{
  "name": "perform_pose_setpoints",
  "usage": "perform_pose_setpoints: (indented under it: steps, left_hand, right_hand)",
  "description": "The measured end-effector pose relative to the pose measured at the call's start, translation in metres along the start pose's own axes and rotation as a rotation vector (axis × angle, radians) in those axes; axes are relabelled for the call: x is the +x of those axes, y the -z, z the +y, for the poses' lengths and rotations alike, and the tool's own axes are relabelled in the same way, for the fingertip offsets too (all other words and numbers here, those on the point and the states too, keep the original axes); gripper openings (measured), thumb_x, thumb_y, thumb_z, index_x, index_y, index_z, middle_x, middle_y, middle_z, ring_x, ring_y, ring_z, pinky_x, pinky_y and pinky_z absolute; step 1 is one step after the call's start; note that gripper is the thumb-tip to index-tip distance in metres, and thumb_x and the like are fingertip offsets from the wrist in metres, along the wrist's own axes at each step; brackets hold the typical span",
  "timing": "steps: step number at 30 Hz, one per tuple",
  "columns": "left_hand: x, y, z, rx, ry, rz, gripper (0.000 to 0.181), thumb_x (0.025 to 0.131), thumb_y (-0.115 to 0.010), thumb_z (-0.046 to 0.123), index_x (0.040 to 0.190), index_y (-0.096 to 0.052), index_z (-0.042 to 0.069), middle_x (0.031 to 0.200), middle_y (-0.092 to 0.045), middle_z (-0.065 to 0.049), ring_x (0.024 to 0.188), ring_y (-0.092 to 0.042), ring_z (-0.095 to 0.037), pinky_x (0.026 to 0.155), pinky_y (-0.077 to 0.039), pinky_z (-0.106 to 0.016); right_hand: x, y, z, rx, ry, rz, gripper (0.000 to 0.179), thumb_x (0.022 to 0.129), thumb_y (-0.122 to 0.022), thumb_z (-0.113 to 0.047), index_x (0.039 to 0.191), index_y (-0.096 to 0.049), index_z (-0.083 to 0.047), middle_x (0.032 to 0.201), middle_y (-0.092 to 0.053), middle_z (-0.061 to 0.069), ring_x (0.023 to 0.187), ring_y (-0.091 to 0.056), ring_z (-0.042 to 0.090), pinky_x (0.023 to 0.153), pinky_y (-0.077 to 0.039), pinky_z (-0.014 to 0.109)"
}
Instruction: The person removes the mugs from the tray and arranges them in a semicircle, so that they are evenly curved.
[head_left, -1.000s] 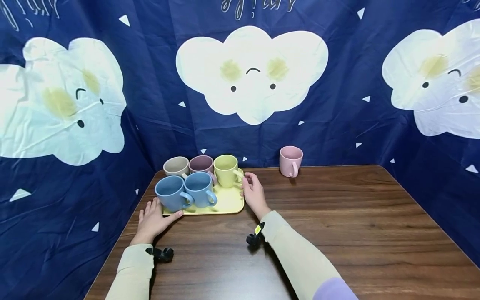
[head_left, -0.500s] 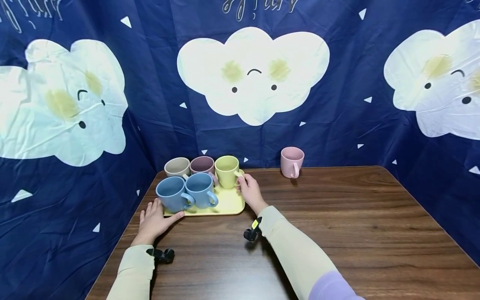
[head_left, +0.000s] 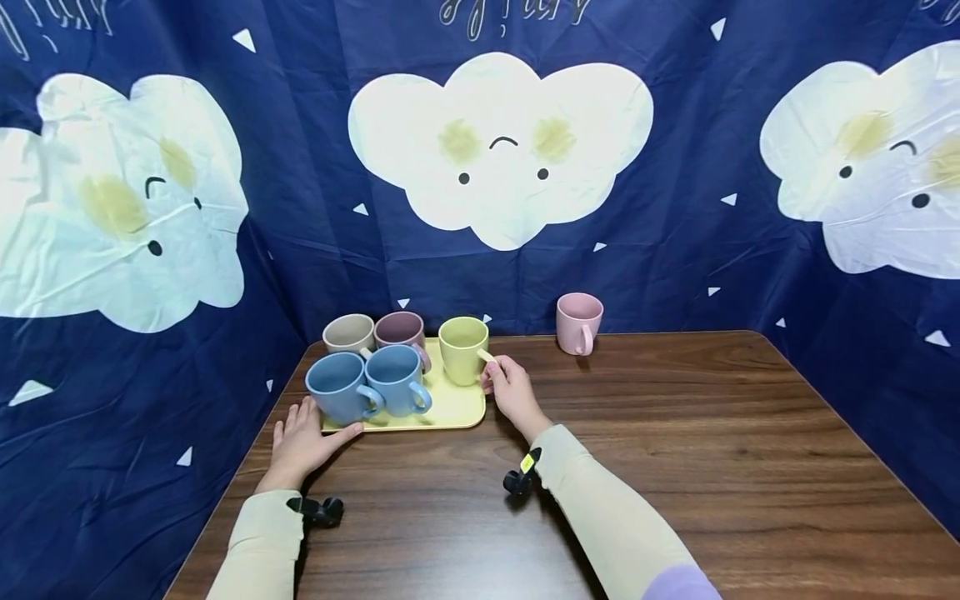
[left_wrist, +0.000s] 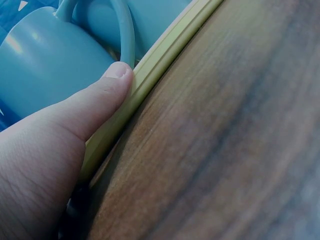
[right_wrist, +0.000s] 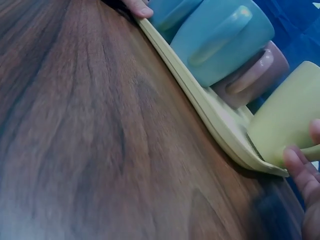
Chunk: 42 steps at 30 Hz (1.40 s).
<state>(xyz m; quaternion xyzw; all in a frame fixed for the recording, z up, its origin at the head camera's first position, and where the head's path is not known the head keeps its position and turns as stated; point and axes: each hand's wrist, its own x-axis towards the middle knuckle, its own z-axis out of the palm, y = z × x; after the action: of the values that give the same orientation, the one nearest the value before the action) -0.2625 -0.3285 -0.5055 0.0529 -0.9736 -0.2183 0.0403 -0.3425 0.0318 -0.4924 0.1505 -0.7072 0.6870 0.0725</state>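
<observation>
My right hand (head_left: pixel 517 398) pinches the handle of a yellow-green mug (head_left: pixel 462 354), which stands at the right end of a yellow tray (head_left: pixel 453 408). In the right wrist view the fingertips (right_wrist: pixel 295 159) meet at that handle. At the tray's front left corner rests my left hand (head_left: pixel 302 446), its thumb (left_wrist: pixel 107 90) laid along the rim in the left wrist view. Beside it are a blue mug (head_left: pixel 339 390) and a second blue mug (head_left: pixel 393 382). Behind them a grey mug (head_left: pixel 348 333) and a purple mug (head_left: pixel 399 329) stand in the tray.
A pink mug (head_left: pixel 578 323) stands on the wooden table (head_left: pixel 675 450) near the back edge, right of the tray. A dark blue cloth (head_left: pixel 315 267) with clouds hangs behind the table and along both sides.
My right hand has taken hold of the yellow-green mug's handle. The mug has shifted right and slightly nearer, away from the purple mug. My left hand has stayed at the tray corner.
</observation>
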Motion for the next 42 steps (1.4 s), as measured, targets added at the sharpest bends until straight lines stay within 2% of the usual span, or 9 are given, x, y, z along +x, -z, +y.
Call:
perform_pose_setpoints:
  steps: [4, 8, 13, 15, 22, 24, 27, 32, 42]
  left_hand:
    - [0.0, 0.0, 0.0, 0.0, 0.008, -0.006, 0.128, 0.08, -0.064, 0.078, 0.159, -0.009, -0.006, 0.162, -0.012, -0.035, 0.148, -0.003, -0.058, 0.112, 0.001, -0.075]
    - [-0.001, 0.001, 0.0, 0.0, 0.008, -0.013, 0.128, 0.08, -0.063, 0.078, 0.159, -0.008, -0.007, 0.161, -0.01, -0.036, 0.147, -0.002, -0.059, 0.112, 0.002, -0.076]
    - [0.0, 0.001, 0.0, 0.004, 0.0, -0.013, 0.128, 0.08, -0.062, 0.078, 0.159, -0.008, -0.007, 0.161, -0.011, -0.036, 0.147, -0.003, -0.059, 0.112, 0.001, -0.076]
    - [0.001, 0.0, 0.0, 0.0, 0.0, -0.013, 0.128, 0.08, -0.063, 0.078, 0.159, -0.008, -0.007, 0.161, -0.011, -0.035, 0.147, -0.003, -0.059, 0.112, 0.001, -0.076]
    - [0.001, -0.002, 0.0, -0.012, -0.013, 0.01, 0.128, 0.079, -0.064, 0.079, 0.159, -0.011, -0.006, 0.16, -0.016, -0.034, 0.146, -0.006, -0.061, 0.111, 0.0, -0.077]
    - [0.001, -0.002, 0.0, -0.013, -0.016, 0.012, 0.127, 0.079, -0.064, 0.078, 0.158, -0.012, -0.006, 0.159, -0.017, -0.035, 0.145, -0.006, -0.061, 0.11, 0.0, -0.077]
    - [0.001, -0.003, -0.002, -0.011, -0.018, 0.008, 0.128, 0.079, -0.064, 0.079, 0.158, -0.012, -0.007, 0.159, -0.017, -0.035, 0.145, -0.006, -0.061, 0.11, 0.0, -0.078]
    - [0.001, -0.003, -0.005, -0.011, -0.022, 0.004, 0.128, 0.079, -0.064, 0.079, 0.158, -0.011, -0.007, 0.159, -0.016, -0.036, 0.145, -0.005, -0.062, 0.11, 0.0, -0.078]
    - [0.002, -0.002, -0.005, -0.011, -0.033, 0.001, 0.128, 0.081, -0.062, 0.078, 0.158, -0.008, -0.007, 0.159, -0.014, -0.038, 0.144, -0.005, -0.063, 0.109, 0.0, -0.079]
  right_hand:
    - [-0.006, 0.009, -0.009, 0.022, 0.023, -0.039, 0.025, 0.107, -0.046, -0.004, 0.099, -0.055, 0.018, 0.094, -0.058, 0.042, 0.089, -0.06, 0.062, 0.081, -0.053, 0.066]
    - [-0.017, 0.018, -0.031, 0.035, 0.062, -0.056, 0.025, 0.106, -0.044, 0.001, 0.098, -0.053, 0.023, 0.092, -0.056, 0.045, 0.087, -0.058, 0.064, 0.08, -0.052, 0.067]
    - [-0.029, 0.034, -0.048, 0.015, 0.084, -0.001, 0.023, 0.105, -0.046, 0.002, 0.095, -0.054, 0.021, 0.086, -0.058, 0.039, 0.079, -0.064, 0.054, 0.074, -0.058, 0.058]
    - [-0.033, 0.042, -0.049, 0.002, 0.085, 0.018, 0.023, 0.105, -0.046, 0.002, 0.094, -0.054, 0.02, 0.085, -0.058, 0.037, 0.078, -0.065, 0.049, 0.072, -0.059, 0.053]
    - [-0.044, 0.074, -0.047, -0.04, 0.045, 0.042, 0.024, 0.105, -0.047, 0.001, 0.096, -0.055, 0.022, 0.087, -0.059, 0.036, 0.079, -0.066, 0.043, 0.075, -0.06, 0.051]
    - [-0.046, 0.082, -0.041, -0.042, 0.038, 0.057, 0.024, 0.106, -0.047, 0.001, 0.095, -0.056, 0.02, 0.086, -0.06, 0.033, 0.078, -0.067, 0.038, 0.074, -0.061, 0.047]
    - [-0.052, 0.092, -0.04, -0.036, 0.026, 0.077, 0.023, 0.105, -0.047, 0.001, 0.094, -0.056, 0.02, 0.086, -0.059, 0.034, 0.077, -0.067, 0.034, 0.074, -0.061, 0.048]
    - [-0.066, 0.106, -0.049, -0.037, 0.009, 0.087, 0.023, 0.105, -0.047, 0.003, 0.096, -0.054, 0.023, 0.088, -0.057, 0.039, 0.079, -0.066, 0.038, 0.077, -0.059, 0.053]
    - [-0.082, 0.138, -0.046, -0.07, -0.008, 0.129, 0.022, 0.104, -0.046, 0.005, 0.094, -0.053, 0.024, 0.084, -0.057, 0.034, 0.072, -0.066, 0.022, 0.07, -0.061, 0.035]
